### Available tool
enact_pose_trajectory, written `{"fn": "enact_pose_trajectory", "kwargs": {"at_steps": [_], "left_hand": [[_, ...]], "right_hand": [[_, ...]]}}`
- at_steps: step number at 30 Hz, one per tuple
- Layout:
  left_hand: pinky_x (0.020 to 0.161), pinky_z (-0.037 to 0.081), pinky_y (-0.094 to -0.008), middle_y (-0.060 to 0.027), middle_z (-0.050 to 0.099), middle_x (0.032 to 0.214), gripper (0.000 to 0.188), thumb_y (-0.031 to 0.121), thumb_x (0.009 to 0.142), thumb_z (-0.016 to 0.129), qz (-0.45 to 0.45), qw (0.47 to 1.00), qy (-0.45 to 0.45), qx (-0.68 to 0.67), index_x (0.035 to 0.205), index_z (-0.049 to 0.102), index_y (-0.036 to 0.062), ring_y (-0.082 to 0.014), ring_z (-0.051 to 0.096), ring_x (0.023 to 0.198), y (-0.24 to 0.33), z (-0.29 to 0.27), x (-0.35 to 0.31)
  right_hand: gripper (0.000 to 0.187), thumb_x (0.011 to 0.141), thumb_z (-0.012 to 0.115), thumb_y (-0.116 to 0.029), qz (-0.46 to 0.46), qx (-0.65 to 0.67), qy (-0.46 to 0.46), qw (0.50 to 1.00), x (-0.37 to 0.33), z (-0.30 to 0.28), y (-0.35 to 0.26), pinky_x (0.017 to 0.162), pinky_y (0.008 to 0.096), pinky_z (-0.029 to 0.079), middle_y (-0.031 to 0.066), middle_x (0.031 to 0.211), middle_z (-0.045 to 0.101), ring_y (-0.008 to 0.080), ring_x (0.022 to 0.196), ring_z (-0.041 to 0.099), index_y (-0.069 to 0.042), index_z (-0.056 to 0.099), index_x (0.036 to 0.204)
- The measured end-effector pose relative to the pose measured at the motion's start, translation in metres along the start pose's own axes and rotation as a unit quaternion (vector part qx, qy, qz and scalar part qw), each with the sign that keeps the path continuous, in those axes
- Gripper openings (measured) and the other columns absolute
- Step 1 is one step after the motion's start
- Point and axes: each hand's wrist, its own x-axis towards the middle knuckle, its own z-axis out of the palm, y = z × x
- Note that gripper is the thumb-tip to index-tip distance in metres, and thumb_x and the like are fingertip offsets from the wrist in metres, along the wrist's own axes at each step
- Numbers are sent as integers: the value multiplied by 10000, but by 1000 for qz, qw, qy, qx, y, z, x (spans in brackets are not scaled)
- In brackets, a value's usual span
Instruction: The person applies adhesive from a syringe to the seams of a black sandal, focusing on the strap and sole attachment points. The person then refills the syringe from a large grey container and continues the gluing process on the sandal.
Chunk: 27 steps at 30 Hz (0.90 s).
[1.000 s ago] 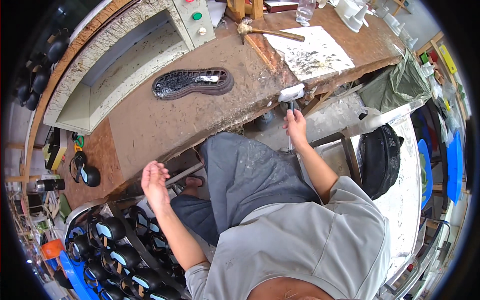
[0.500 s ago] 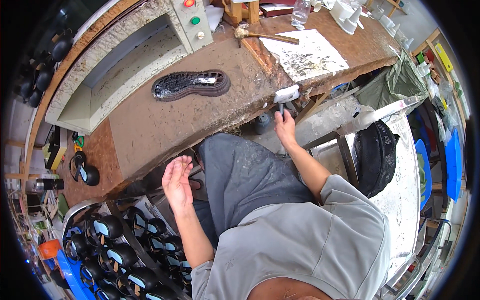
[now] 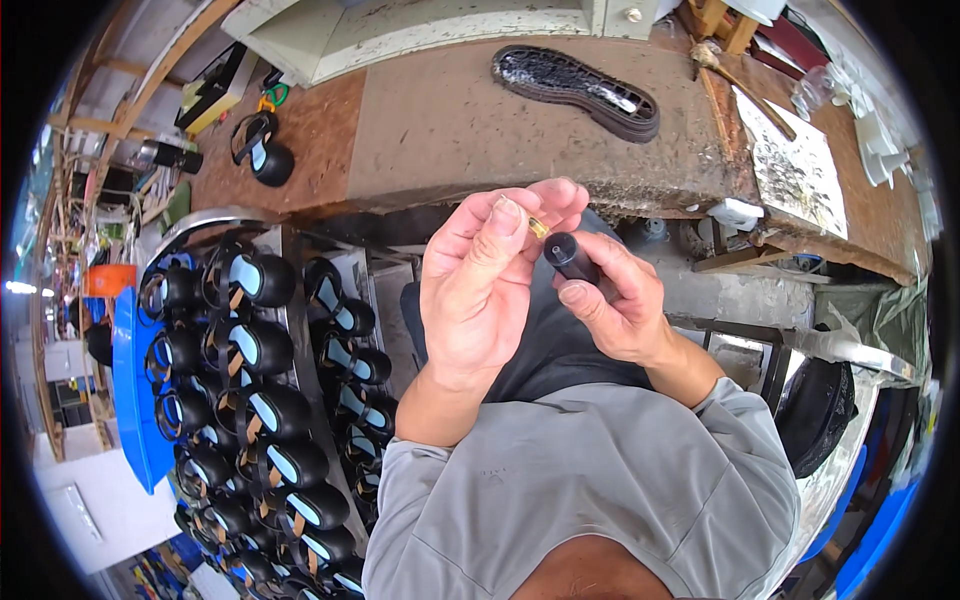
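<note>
My left hand (image 3: 472, 300) is raised in front of my lap, thumb and fingers pinching a small yellow, shiny piece (image 3: 539, 229) whose exact kind I cannot make out. Close beside it, my right hand (image 3: 630, 305) is wrapped round a short black cylindrical handle (image 3: 570, 257), its round end facing up toward the yellow piece. The two objects are very near each other; whether they touch is unclear. Beyond my hands, a dark shoe sole (image 3: 580, 95) with a glossy, open-ribbed inside lies on the brown workbench (image 3: 430, 130).
A rack of black sandals with light-blue insoles (image 3: 265, 350) stands to my left. One more sandal (image 3: 268, 160) lies on the bench. At the far right are a hammer (image 3: 745, 85) and a stained white sheet (image 3: 800, 165); a white wrapped lump (image 3: 735, 213) is at the bench edge.
My right hand has come from the white lump at the bench edge to my middle with the black handle. My left hand has joined it, now pinching the yellow piece. The view has turned left.
</note>
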Motion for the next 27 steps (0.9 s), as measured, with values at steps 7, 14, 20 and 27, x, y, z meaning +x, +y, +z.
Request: {"fn": "enact_pose_trajectory", "kwargs": {"at_steps": [7, 14, 20, 27], "left_hand": [[979, 406, -455, -186, 616, 1083, 216, 161, 930, 496, 19, 999, -10, 41, 1012, 603, -7, -337, 560, 1082, 2, 1, -9], [966, 418, -457, -203, 619, 1054, 192, 127, 922, 501, 33, 997, -5, 70, 987, 597, -26, -334, 571, 1060, 0, 2, -9], [921, 450, -466, -204, 627, 994, 164, 104, 912, 516, 74, 986, -24, 150, 952, 588, -37, -329, 593, 1006, -7, -7, -9], [853, 477, -487, -187, 618, 898, 219, 169, 866, 600, 119, 962, -136, 205, 839, 626, -47, -327, 610, 890, 7, -15, -3]], "right_hand": [[389, 805, 693, -123, 15, -8, -28, 999, 0, 1, -5, 639, 283, 459, 101, 860, 614, 204, 719, 581, 35, 549, 1129], [391, 811, 688, -125, 30, -18, -35, 999, -1, -2, -8, 674, 287, 469, 113, 881, 616, 206, 757, 593, 28, 548, 1142], [347, 880, 615, -175, 165, 76, -65, 981, -1, -5, -18, 540, 236, 452, 79, 785, 609, 149, 602, 580, 38, 543, 1144], [428, 927, 530, -288, 330, 556, -311, 697, 18, -16, -1, 369, 216, 343, 41, 569, 513, 105, 417, 485, 113, 535, 1077]]}}
